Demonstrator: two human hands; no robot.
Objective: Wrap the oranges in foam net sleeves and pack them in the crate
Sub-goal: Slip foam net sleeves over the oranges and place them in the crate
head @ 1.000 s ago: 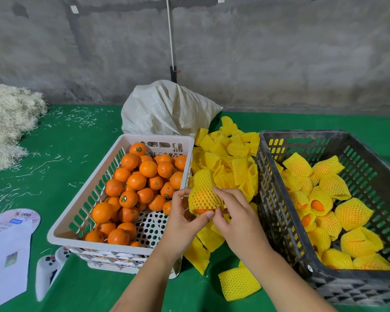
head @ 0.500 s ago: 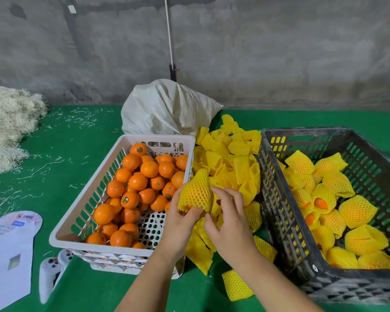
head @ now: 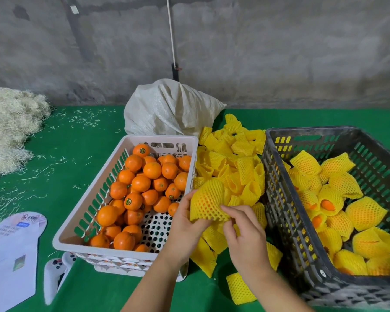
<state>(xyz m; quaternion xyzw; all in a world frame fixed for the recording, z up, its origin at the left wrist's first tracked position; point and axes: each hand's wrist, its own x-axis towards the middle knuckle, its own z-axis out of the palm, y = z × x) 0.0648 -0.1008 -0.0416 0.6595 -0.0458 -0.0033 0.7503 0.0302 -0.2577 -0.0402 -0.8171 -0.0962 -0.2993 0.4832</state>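
An orange wrapped in a yellow foam net sleeve (head: 208,202) is held over the gap between the two baskets. My left hand (head: 185,224) grips it from the left and below. My right hand (head: 243,235) pinches the sleeve's lower right edge. The white basket (head: 81,212) on the left holds several bare oranges (head: 142,183). A pile of empty yellow sleeves (head: 232,163) lies between the baskets. The dark grey crate (head: 286,217) on the right holds several sleeved oranges (head: 331,199).
A white woven sack (head: 167,109) sits behind the basket and sleeve pile. Pale shredded straw (head: 9,127) is heaped at the far left. A printed paper sheet (head: 11,251) and a white controller (head: 54,275) lie at the front left on the green mat. A concrete wall stands behind.
The sleeved orange has tilted in my hands and sits a little lower. My right hand slid down from its top to its lower right edge.
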